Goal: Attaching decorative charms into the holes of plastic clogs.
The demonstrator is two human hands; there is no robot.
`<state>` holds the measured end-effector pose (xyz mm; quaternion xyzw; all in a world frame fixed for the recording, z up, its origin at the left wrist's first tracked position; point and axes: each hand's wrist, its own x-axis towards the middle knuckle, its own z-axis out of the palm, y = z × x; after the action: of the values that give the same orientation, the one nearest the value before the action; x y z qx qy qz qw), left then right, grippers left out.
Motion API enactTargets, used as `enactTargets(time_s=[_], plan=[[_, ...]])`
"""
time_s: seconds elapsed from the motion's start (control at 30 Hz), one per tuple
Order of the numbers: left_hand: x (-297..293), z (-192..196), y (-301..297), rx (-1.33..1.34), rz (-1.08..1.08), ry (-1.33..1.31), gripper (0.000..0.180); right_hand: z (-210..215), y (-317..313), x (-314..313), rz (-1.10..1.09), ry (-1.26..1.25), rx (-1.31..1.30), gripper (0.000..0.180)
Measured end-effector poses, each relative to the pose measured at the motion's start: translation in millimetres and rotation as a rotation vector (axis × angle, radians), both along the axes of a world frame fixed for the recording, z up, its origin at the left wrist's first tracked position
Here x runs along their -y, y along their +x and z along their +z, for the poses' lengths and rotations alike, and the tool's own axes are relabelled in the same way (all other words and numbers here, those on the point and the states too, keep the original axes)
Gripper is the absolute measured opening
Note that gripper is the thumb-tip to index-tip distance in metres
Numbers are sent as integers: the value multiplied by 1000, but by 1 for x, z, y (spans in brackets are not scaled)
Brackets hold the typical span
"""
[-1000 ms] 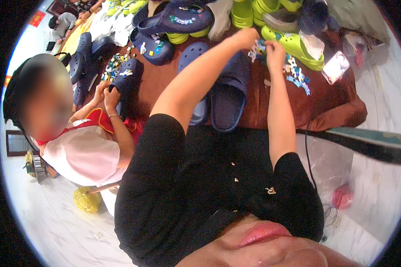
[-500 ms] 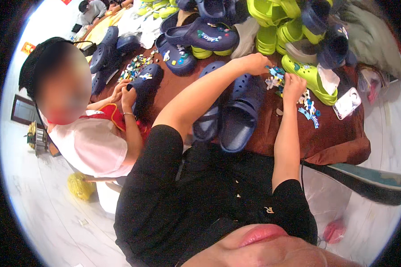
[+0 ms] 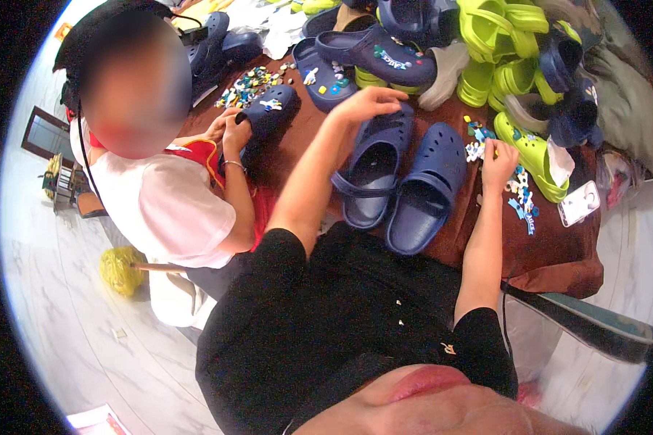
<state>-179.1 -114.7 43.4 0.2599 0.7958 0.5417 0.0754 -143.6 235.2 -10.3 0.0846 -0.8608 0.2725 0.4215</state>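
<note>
From the head view, I see my left hand (image 3: 370, 104) has come off the charm pile and now rests open-fingered on the toe of a navy blue foam clog (image 3: 374, 170); my right hand (image 3: 498, 161) pinches among small coloured shoe charms (image 3: 519, 192) just beside it on the brown worktop (image 3: 559, 254).

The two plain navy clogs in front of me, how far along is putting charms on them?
Done: nearby navy clogs already carry coloured charms. In hand: the left hand rests on the toe of the left plain clog, while the right hand picks at the loose charms on the brown tablecloth. Left: both plain clogs, the other included, show no charms on their uppers.
</note>
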Motion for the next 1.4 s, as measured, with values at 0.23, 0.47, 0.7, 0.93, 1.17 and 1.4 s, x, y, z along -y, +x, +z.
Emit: enactTargets(time_s=[0.23, 0.47, 0.7, 0.93, 1.17, 1.4], plan=[[-45, -30, 0, -360, 114, -42, 33, 11, 16, 42, 429, -38, 121, 15], [-45, -27, 3, -290, 186, 100, 30, 12, 15, 42, 423, -117, 218, 17], [-39, -29, 2, -234, 308, 171, 30, 5, 13, 34, 355, -145, 259, 18], [-29, -47, -5, 9, 311, 176, 32, 0, 14, 17, 78, 23, 177, 18], [-24, -43, -8, 104, 241, 285, 36, 0, 4, 1, 17, 196, 340, 20], [-20, -50, -9, 135, 251, 283, 38, 44, -20, 25, -11, 276, 437, 24]])
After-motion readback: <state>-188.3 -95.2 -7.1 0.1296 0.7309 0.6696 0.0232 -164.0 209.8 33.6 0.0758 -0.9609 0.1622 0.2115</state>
